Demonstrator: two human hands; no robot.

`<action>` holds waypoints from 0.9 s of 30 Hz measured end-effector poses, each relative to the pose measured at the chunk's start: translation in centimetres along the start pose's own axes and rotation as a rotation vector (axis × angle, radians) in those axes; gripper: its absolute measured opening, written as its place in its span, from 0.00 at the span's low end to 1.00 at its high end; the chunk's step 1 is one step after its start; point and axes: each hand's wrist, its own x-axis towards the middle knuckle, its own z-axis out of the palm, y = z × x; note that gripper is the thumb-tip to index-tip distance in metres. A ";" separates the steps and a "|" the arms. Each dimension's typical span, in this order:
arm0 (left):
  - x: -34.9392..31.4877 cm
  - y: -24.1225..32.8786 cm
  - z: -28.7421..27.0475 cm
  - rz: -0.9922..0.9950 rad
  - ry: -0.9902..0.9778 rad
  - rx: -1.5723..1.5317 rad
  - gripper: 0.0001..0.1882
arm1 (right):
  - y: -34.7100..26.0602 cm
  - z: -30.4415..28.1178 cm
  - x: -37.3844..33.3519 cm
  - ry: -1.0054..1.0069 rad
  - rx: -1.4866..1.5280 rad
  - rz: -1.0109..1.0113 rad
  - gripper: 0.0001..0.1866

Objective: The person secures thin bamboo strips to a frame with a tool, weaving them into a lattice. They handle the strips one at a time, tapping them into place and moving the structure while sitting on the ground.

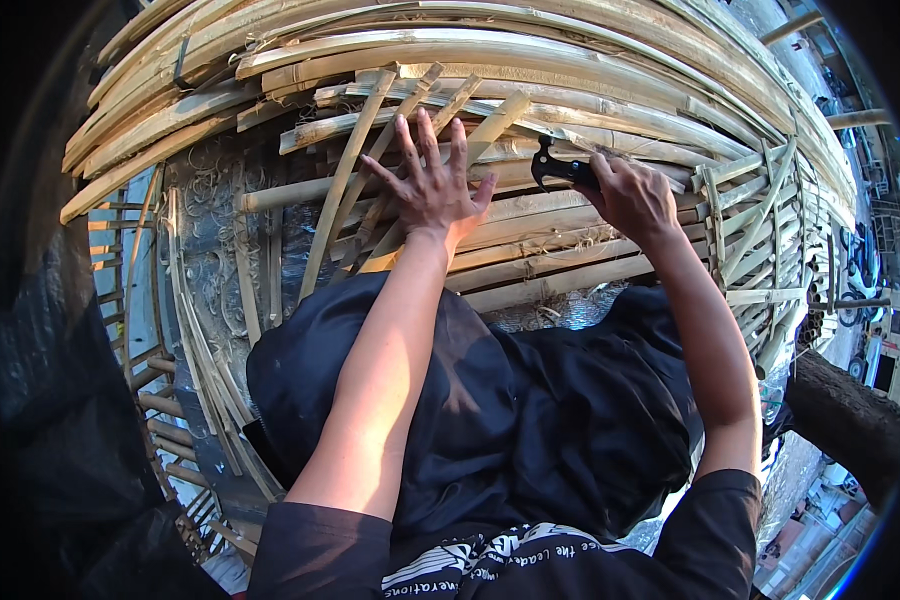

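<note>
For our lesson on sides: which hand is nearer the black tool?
Right: the right hand grips the black tool; the left hand is spread over bamboo strips to the tool's left.

"What sort of place is this?"

"It looks like an outdoor workshop where people work with bamboo."

"How can you tell?"

"Long split poles (530,50) lie in a big pile, with thin strips (345,182) on top. Curly shavings (205,265) are scattered at the left. The right hand (635,200) has a black tool (570,172)."

"Why outdoors?"

"Sun shines on the poles. Over at the right are a fat tree trunk (855,420) and, farther off, what looks like a motorbike (855,302)."
</note>
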 end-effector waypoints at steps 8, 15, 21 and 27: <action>-0.1 0.1 -0.3 -0.001 -0.011 -0.029 0.45 | 1.8 -0.3 -0.2 0.160 0.147 -0.494 0.20; 0.0 0.7 -1.3 -0.001 -0.083 0.004 0.45 | 5.0 -0.3 2.0 0.238 -0.018 -0.102 0.22; -0.1 0.1 -1.0 0.000 -0.087 0.043 0.44 | 2.7 -0.2 -0.3 0.220 0.173 -0.352 0.19; -0.2 0.6 -0.2 0.015 0.027 0.018 0.44 | 3.0 1.7 -0.5 0.232 0.144 -0.429 0.20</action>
